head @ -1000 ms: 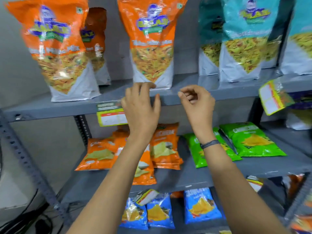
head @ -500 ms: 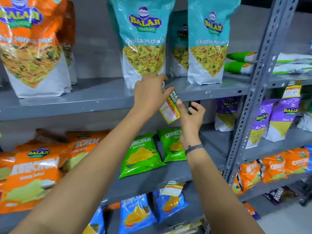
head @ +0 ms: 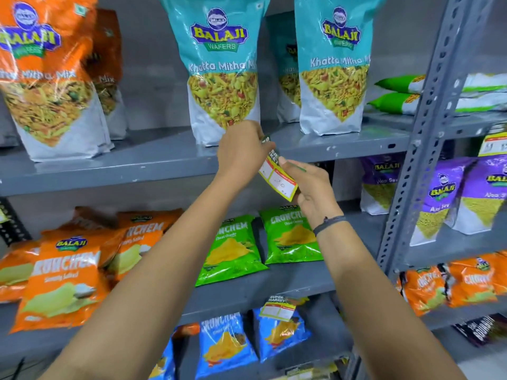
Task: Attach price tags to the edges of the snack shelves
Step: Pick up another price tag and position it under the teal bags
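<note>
Head view: we face a grey shelf (head: 153,163) whose front edge runs just behind both of our hands. Above the left hand (head: 241,149) stands a teal snack bag (head: 222,69); below the right hand (head: 310,187) lie green packets (head: 290,237). Both hands pinch one yellow price tag (head: 279,182), tilted, between them at the shelf edge; the left hand grips its top, the right its side. A second tag (head: 277,308) hangs lower.

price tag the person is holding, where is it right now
In the head view the price tag sits centre-right, pinched between the left hand and right hand, at the front edge of the top shelf, just below the teal Khatta Mitha bag.
</note>
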Action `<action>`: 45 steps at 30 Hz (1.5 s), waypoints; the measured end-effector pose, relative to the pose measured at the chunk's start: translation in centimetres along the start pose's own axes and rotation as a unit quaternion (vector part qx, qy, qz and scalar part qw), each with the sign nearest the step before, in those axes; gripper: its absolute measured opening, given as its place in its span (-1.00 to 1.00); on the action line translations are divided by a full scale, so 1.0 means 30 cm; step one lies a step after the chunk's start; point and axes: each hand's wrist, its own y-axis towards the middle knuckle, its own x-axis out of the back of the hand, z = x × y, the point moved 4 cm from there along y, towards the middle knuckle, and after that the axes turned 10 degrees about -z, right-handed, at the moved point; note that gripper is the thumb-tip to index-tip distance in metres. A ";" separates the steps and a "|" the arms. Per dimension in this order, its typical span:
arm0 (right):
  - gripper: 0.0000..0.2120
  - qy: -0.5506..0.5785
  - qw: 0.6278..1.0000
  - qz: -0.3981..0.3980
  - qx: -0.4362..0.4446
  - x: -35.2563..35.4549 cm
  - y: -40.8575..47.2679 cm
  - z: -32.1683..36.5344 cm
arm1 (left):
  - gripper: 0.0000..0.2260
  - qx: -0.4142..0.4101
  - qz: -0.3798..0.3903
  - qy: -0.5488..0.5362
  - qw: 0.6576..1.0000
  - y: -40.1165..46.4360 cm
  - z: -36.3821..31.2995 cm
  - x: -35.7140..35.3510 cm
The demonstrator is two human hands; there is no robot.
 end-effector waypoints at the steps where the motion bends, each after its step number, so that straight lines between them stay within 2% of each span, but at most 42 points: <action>1: -0.87 -0.035 0.999 -0.011 0.031 0.010 -0.005 0.019 | -0.81 0.006 -0.004 0.000 1.000 -0.019 0.005 0.004; 3: -0.90 -0.124 0.984 -0.023 0.127 0.030 -0.003 0.051 | -0.81 0.022 -0.014 0.008 1.000 -0.065 0.024 0.004; 5: -0.87 -0.210 0.953 -0.031 0.215 0.041 0.001 0.071 | -0.79 0.030 -0.028 0.026 0.999 -0.112 0.046 -0.005; 8: -0.86 -0.283 0.914 -0.032 0.288 0.048 0.003 0.079 | -0.78 0.027 -0.045 0.041 0.998 -0.163 0.070 -0.029; 10: -0.86 -0.301 0.901 -0.033 0.310 0.049 0.008 0.079 | -0.79 0.026 -0.053 0.040 0.997 -0.180 0.079 -0.045; 13: -0.86 -0.312 0.894 -0.035 0.320 0.047 0.018 0.070 | -0.79 0.020 -0.061 0.057 0.996 -0.183 0.086 -0.058; 20: -0.87 -0.282 0.905 -0.031 0.318 0.043 0.021 0.097 | -0.78 0.013 -0.089 0.041 0.995 -0.161 0.077 -0.044; 26: -0.83 -0.290 0.891 -0.068 0.343 0.030 0.035 0.123 | -0.79 0.013 -0.104 0.070 0.992 -0.129 0.051 -0.045; 31: -0.87 -0.278 0.895 -0.055 0.346 0.037 0.054 0.120 | -0.61 0.006 -0.113 0.129 0.985 -0.114 0.028 -0.047; 35: -0.89 -0.269 0.896 -0.048 0.351 0.044 0.064 0.115 | -0.57 0.017 -0.112 0.153 0.982 -0.099 0.023 -0.051; 43: -0.69 -0.193 0.905 -0.108 0.364 0.097 0.029 0.056 | -0.55 0.033 -0.136 0.157 0.978 -0.142 0.017 -0.058; 45: -0.67 -0.177 0.906 -0.131 0.361 0.137 0.008 0.007 | -0.54 0.052 -0.157 0.130 0.978 -0.181 0.043 -0.063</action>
